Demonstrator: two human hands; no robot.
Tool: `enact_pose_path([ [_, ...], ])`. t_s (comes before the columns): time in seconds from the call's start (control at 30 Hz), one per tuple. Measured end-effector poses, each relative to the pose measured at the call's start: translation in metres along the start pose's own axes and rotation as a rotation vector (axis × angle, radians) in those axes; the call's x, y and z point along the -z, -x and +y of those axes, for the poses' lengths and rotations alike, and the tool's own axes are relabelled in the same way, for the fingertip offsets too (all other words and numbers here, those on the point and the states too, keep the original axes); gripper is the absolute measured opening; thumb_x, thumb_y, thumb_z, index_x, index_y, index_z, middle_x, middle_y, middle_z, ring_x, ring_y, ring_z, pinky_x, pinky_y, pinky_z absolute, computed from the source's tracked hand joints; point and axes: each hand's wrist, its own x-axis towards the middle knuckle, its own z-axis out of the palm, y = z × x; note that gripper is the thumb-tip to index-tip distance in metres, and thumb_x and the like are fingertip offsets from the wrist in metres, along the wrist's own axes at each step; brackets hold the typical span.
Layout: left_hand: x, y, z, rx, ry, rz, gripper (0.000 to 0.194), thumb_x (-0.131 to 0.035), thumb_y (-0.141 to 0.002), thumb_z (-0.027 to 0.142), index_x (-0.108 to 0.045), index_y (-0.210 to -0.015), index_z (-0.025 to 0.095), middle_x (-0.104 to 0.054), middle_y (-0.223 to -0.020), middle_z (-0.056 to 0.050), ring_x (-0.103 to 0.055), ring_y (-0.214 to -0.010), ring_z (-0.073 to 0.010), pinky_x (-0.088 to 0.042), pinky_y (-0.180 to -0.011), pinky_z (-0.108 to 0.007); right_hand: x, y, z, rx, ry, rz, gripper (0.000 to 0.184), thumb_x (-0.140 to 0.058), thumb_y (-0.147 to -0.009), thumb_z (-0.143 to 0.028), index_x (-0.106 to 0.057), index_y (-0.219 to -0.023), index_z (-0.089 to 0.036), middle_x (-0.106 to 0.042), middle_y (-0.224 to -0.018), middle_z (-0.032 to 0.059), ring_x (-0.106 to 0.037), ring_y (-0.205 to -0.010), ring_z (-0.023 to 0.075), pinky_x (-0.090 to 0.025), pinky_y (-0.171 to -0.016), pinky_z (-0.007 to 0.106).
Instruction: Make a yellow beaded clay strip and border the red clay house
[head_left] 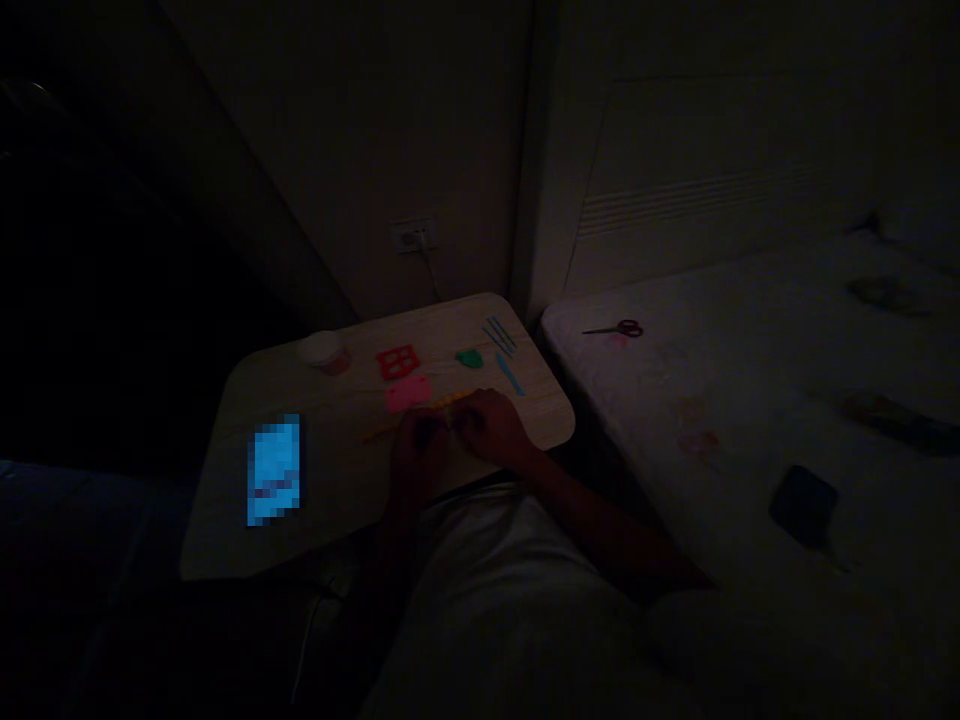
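Observation:
The light is very dim. My left hand and my right hand meet over the near side of a small wood-patterned table. Both have their fingers curled in close together, around something small and dark that I cannot make out. Just beyond them lies a yellow-orange strip, partly covered by my right hand. A thin orange stick rests left of my left hand. Further back are a pink flat piece, a red frame with square openings and a green leaf-like piece.
A blue knife-shaped tool and several thin sticks lie at the table's right. At the left are a pale-lidded tub and a glowing blue screen. Scissors and a dark square object lie on the pale bed.

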Motion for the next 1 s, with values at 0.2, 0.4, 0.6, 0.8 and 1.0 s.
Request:
enact_pose_path([
  [0.2,0.000,0.000,-0.001,-0.021,-0.009,-0.006,0.019,-0.061,-0.082,0.034,-0.063,-0.097,0.021,-0.070,-0.095,-0.005,-0.066,-0.090,-0.0198,-0.054,-0.084,-0.032,0.002,-0.001,-0.001,0.002,0.012,-0.056,0.018,-0.069,-0.078,-0.021,-0.073,-0.095,-0.020,-0.071,-0.096,0.0080,-0.061,-0.094,0.0252,-0.044,-0.088,0.037],
  [0.4,-0.001,0.000,-0.003,-0.021,-0.022,-0.020,0.019,-0.062,-0.085,0.036,-0.063,-0.096,0.021,-0.071,-0.094,-0.005,-0.067,-0.089,-0.0202,-0.054,-0.083,-0.033,0.003,-0.001,0.000,0.021,-0.007,-0.074,0.021,-0.072,-0.078,-0.024,-0.074,-0.098,-0.021,-0.072,-0.100,0.0078,-0.062,-0.097,0.0255,-0.044,-0.091,0.038],
  [0.6,-0.001,0.001,-0.001,-0.012,-0.014,-0.042,0.019,-0.063,-0.082,0.036,-0.063,-0.093,0.021,-0.071,-0.090,-0.004,-0.066,-0.085,-0.0194,-0.054,-0.079,-0.031,0.003,0.001,0.000,0.108,-0.151,-0.026,0.025,-0.070,-0.082,-0.029,-0.071,-0.105,-0.019,-0.069,-0.103,0.0095,-0.061,-0.100,0.0257,-0.047,-0.093,0.040],
  [0.8,0.000,0.003,0.001,0.003,-0.053,-0.045,0.017,-0.063,-0.081,0.036,-0.064,-0.090,0.021,-0.070,-0.086,-0.003,-0.066,-0.083,-0.0197,-0.054,-0.077,-0.031,0.011,0.002,-0.006,0.202,-0.355,-0.040,0.032,-0.069,-0.086,-0.032,-0.066,-0.117,-0.022,-0.069,-0.112,0.0095,-0.061,-0.109,0.0252,-0.048,-0.101,0.041],
  [1.0,-0.001,0.003,-0.001,-0.001,0.034,-0.049,0.023,-0.065,-0.083,0.037,-0.063,-0.099,0.021,-0.072,-0.096,-0.005,-0.069,-0.089,-0.0209,-0.056,-0.081,-0.033,0.010,0.001,-0.004,0.173,-0.465,-0.069,0.029,-0.073,-0.088,-0.040,-0.073,-0.112,-0.023,-0.072,-0.108,0.0090,-0.065,-0.104,0.0234,-0.052,-0.096,0.039],
])
